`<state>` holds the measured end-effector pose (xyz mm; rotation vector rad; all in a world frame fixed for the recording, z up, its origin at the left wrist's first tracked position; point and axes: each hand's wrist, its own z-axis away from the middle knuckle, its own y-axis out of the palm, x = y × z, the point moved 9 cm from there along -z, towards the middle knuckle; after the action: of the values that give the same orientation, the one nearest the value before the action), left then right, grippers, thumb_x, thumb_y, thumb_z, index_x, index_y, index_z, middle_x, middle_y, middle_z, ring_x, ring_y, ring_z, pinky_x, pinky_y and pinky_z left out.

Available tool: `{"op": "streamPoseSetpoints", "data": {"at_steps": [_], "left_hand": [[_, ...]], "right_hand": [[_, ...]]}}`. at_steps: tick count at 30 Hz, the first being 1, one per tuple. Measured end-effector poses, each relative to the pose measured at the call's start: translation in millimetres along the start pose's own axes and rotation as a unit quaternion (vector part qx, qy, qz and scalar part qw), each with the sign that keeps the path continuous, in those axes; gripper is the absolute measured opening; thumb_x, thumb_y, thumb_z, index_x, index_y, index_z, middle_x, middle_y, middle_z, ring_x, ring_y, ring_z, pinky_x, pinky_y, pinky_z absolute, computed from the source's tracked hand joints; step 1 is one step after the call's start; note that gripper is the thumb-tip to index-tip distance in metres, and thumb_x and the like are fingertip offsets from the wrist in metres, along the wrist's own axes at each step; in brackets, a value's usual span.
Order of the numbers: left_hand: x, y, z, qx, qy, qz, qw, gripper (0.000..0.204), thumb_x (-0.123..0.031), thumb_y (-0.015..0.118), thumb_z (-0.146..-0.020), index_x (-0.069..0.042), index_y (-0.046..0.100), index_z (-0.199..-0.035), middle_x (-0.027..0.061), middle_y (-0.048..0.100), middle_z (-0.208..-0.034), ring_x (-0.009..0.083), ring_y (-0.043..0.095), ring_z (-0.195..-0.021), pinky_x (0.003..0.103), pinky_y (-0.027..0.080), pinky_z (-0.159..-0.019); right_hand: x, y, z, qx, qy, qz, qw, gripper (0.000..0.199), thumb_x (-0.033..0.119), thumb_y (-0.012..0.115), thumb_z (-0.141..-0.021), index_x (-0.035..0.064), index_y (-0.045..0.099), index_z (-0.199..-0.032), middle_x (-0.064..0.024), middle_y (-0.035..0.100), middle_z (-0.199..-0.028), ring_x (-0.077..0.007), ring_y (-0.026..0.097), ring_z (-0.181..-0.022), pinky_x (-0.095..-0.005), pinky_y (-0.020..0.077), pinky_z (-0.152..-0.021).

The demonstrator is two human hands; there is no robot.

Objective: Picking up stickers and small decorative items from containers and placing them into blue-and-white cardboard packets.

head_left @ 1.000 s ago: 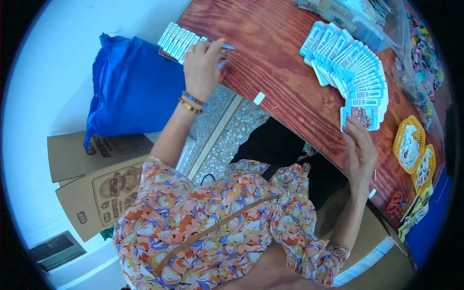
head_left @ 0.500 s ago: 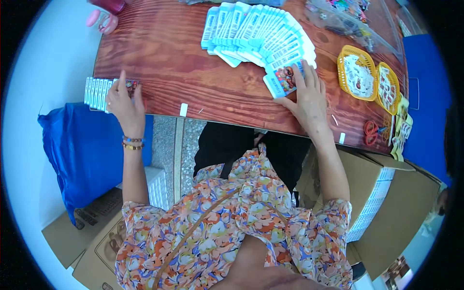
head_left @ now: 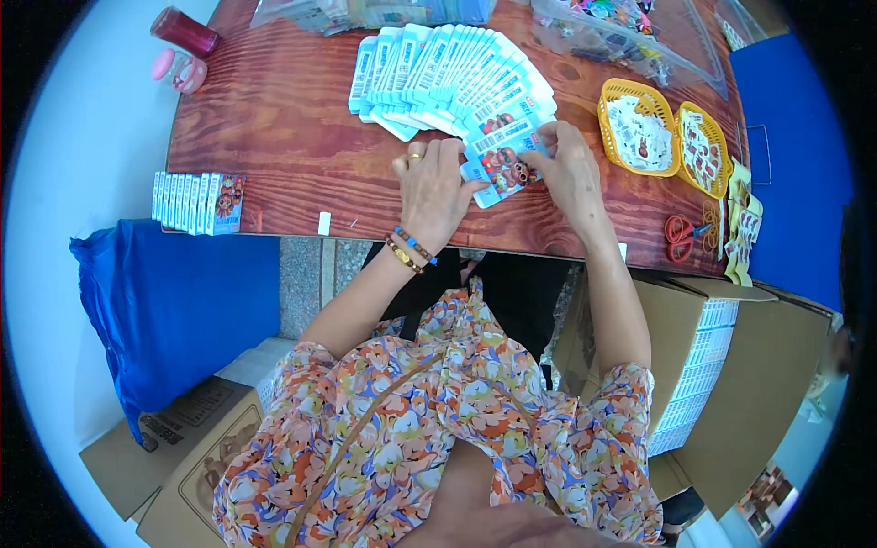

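Note:
A fan of flattened light-blue cartons [head_left: 438,78] lies overlapped across the middle of the table. At its near end, a flat carton with a cartoon picture [head_left: 504,170] sits between my hands. My right hand [head_left: 571,178] pinches its right edge, thumb on the printed face. From the left comes my left hand [head_left: 431,187], fingers bent and apart from the thumb, whose tip is at the carton's left edge. A row of small made-up boxes [head_left: 194,203] stands at the table's left front edge, the end one showing its picture.
Two yellow baskets [head_left: 678,146] of small cut pieces stand at right, with red-handled scissors [head_left: 679,237] nearer. Clear plastic containers [head_left: 630,50] line the back. A pink-lidded jar [head_left: 180,71] and dark red cup [head_left: 185,32] stand far left. An open cardboard box [head_left: 731,365] is below right.
My left hand has left the row of small boxes and moved right to the flat carton. My right hand now grips that carton's edge, and the view has shifted slightly.

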<state>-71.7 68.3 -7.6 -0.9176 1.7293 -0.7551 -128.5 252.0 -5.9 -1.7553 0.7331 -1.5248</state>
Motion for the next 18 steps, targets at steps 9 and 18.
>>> {"op": "streamPoseSetpoints", "data": {"at_steps": [9,18], "left_hand": [[1,5,3,0.015,-0.012,0.007,1.0,0.062,-0.028,0.086,-0.069,-0.009,0.056,-0.12,0.0081,0.056,-0.104,0.0286,0.05,-0.102,0.045,0.032,-0.085],[-54,-22,-10,0.008,0.101,-0.039,0.994,0.105,-0.032,0.091,-0.062,0.002,0.038,-0.146,0.0142,0.053,-0.124,0.0288,0.051,-0.118,0.048,0.036,-0.096]], "right_hand": [[-13,-7,-4,0.043,0.094,-0.113,0.988,0.022,0.011,0.076,-0.084,-0.0023,0.064,-0.097,-0.0048,0.065,-0.08,-0.0116,0.06,-0.073,-0.0269,0.0498,-0.068],[19,-5,7,0.052,0.062,-0.242,0.967,0.009,0.007,0.07,-0.09,-0.0001,0.064,-0.09,0.0016,0.063,-0.076,-0.0043,0.055,-0.068,-0.023,0.0442,-0.06]]}}
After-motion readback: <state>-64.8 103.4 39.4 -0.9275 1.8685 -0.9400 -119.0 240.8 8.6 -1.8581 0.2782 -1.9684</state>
